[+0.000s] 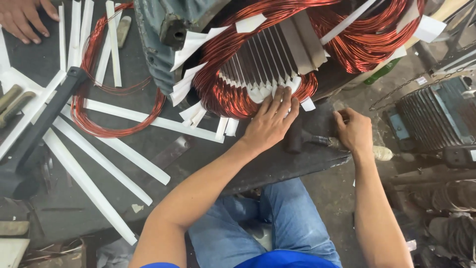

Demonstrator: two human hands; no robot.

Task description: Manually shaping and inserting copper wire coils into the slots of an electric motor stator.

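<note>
Copper-red enamelled wire is wound in thick glossy coils (pixel 233 94) inside a large grey-blue cast-metal motor stator housing (pixel 153 54), which lies on its side on the dark desk (pixel 277 164). Within the housing's bore, a row of grey laminated steel slots (pixel 267 59) is seen, each lined with white insulating paper, and white paper wedges (pixel 191 82) are seen sticking out between the coil bundles at the rim.

The left hand (pixel 271 121) is laid flat and open on the lower edge of the winding, its fingers (pixel 282 99) spread and pressed against the white slot liners and the copper just beside them; nothing is gripped by it. The right hand (pixel 353 131) is closed around the handle of a dark-headed mallet (pixel 297 135), whose head rests on the desk just beside the left wrist, below the housing.

To the left, a loose loop of the same copper-red wire (pixel 99 99) is spread on the desk among long white insulation strips (pixel 99 159), with a black bar-shaped tool (pixel 42 119) lying across them. At the top left corner another person's hand (pixel 25 17) is resting on the desk. Blue denim trousers (pixel 292 218) are visible below the desk edge.
</note>
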